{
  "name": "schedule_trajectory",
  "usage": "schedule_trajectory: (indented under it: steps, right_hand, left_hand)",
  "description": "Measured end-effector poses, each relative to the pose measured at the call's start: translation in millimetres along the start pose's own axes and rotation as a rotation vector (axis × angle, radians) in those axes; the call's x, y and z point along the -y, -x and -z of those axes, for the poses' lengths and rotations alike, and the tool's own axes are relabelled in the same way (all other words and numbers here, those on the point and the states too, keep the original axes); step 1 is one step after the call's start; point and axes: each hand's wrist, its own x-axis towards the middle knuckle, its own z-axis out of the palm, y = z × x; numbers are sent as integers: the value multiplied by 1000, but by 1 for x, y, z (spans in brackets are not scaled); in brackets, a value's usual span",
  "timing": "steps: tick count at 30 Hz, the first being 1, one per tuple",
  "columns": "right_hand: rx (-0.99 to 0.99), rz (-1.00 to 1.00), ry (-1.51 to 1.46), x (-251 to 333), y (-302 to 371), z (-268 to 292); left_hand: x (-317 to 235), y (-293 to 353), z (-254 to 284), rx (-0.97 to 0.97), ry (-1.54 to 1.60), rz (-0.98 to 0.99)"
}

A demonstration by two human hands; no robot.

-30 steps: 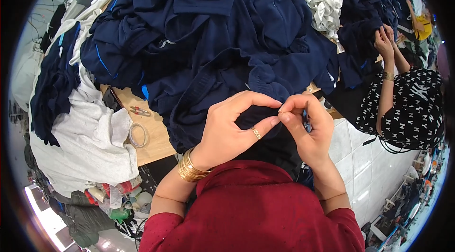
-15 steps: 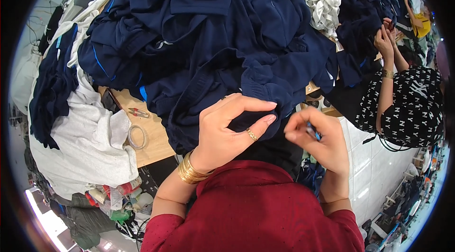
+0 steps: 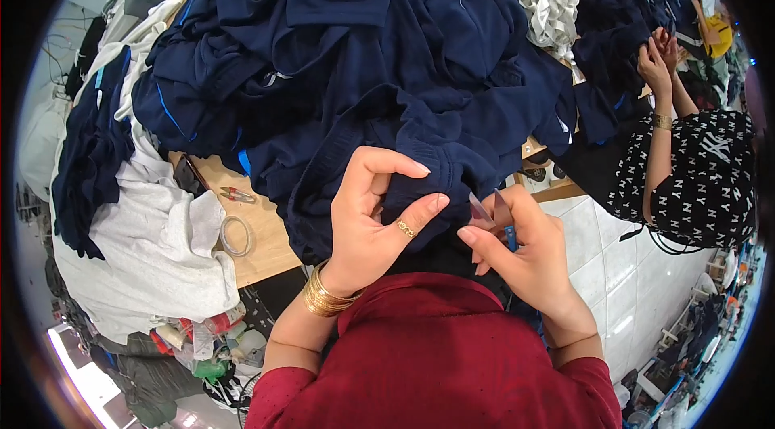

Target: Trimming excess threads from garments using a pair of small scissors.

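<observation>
Pinching a fold of navy garment point(image 3: 420, 167), my left hand point(image 3: 375, 215) clamps thumb and forefinger together on the cloth, gold ring and bangles showing. Head view only, so that's all I go by. My right hand point(image 3: 525, 255) sits just right of the left, fingers curled shut around a small blue-handled thread snip point(image 3: 502, 215), blades pointing up toward the fold, close to the pinched edge; touching or not, cannot tell. The garment lies directly ahead of both hands, front edge of a big heap of navy clothes point(image 3: 363, 41) on the wooden table point(image 3: 262, 239).

Handling, my guess: soft, light knit, floppy, no stiffness, bunches easily; best held at the seam or hem edge, pinched taut between two fingers as now. Snip looks sharp, so cloth near the blades could nick.

Left of my left hand: roll of clear tape point(image 3: 236, 235), a small red tool point(image 3: 236, 195), white fabric pile point(image 3: 153, 251). Far right, another person's hands point(image 3: 658, 58) work at dark cloth.
</observation>
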Motion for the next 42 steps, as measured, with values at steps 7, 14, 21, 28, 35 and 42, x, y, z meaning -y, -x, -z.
schedule_trajectory:
  steps: [7, 14, 21, 28, 35, 42]
  right_hand:
    - [43, 99, 94, -1, -3, -3]
    - [71, 78, 115, 2, -3, -3]
    - [65, 84, 109, 2, -5, -2]
    - [-33, 288, 67, -8, -8, -3]
    - [4, 130, 68, -1, -9, 2]
    - [201, -121, -496, -9, -10, 7]
  left_hand:
    - [4, 1, 2, 21, -32, -83]
    - [5, 3, 1, 18, -10, -69]
    - [5, 3, 1, 18, -32, -78]
    - [1, 1, -1, 7, 62, -55]
    - [4, 2, -1, 30, 35, -41]
    - [1, -2, -1, 0, 10, -89]
